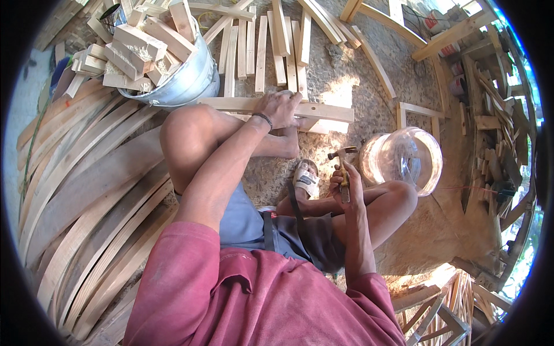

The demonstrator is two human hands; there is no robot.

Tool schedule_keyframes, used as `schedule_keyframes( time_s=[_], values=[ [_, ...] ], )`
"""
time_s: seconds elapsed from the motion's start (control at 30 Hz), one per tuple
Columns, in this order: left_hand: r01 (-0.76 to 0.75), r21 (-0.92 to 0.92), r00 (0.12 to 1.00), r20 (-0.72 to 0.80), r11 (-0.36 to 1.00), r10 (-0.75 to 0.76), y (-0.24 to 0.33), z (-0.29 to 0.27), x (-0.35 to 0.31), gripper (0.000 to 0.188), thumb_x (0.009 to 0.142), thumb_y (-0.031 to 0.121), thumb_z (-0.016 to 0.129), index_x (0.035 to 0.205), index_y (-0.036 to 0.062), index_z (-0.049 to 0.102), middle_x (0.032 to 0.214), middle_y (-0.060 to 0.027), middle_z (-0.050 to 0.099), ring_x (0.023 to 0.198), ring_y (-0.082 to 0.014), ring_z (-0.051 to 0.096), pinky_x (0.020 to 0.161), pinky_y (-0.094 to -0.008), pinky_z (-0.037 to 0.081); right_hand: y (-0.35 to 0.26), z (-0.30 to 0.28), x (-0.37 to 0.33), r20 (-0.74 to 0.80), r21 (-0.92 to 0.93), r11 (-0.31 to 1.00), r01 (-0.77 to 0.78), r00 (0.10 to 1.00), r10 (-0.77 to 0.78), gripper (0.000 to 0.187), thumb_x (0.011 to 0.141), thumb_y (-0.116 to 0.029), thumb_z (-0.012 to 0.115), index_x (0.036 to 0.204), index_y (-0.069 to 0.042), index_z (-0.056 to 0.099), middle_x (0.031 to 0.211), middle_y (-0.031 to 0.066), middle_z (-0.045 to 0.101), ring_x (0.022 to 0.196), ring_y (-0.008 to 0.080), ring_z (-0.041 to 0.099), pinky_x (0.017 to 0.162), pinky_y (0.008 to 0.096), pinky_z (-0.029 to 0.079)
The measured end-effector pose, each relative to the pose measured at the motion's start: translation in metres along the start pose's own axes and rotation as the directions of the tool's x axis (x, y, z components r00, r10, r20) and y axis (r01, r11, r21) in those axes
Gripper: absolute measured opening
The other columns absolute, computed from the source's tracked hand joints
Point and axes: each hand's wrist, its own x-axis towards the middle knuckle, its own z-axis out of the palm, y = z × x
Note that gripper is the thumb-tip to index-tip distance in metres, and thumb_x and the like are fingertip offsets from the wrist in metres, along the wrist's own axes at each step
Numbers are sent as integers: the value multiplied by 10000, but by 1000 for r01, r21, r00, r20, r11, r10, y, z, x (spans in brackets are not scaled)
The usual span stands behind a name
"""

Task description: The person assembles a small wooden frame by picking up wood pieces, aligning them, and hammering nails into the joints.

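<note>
My left hand [278,108] is closed over a pale wooden bar [330,112], which lies crosswise in front of my bent left leg. Under the bar's right part a second short wooden piece [316,125] shows; whether the two are joined I cannot tell. My right hand [353,180], above my right leg, is wrapped around the handle of a claw hammer [343,151]. The hammer's head points up and away from me, apart from the bar. My sandalled foot [307,176] rests on the ground between the two hands.
A metal tub [193,75] heaped with wood blocks stands at the far left. Several slats [261,55] lie beyond the bar. Long curved boards [86,190] are stacked at my left. A large clear plastic bottle [424,154] lies beside my right knee, near a wooden frame [424,109].
</note>
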Motion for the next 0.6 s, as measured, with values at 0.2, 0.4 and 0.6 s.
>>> schedule_keyframes(
  time_s=[0.2,0.4,0.6],
  values=[
    [21,25,999,35,999,-22,15,-18,0,608,709,508,824,1030,68,554,1002,-149,694,974,-350,693,822,-466,573,-1,4,-5,-25,13,1000,13,1000,-13,261,1000,-288,604,1064,-49,520,725,-33,529,597,61,517,525,211,460],
    [5,19,1000,4,1000,-5,10,-11,-1,606,711,507,824,1040,76,554,1028,-143,695,999,-343,690,842,-472,568,-1,1,-2,-1,32,999,3,1000,-3,270,993,-287,616,1073,-50,514,726,-38,531,601,61,518,523,209,454],
    [23,22,1000,3,999,-23,10,-8,-1,610,708,504,828,1042,74,553,1032,-144,694,997,-345,689,845,-472,568,0,0,-3,4,23,1000,13,1000,-13,273,995,-295,610,1076,-50,523,725,-37,538,600,64,522,526,217,459]
  ],
)
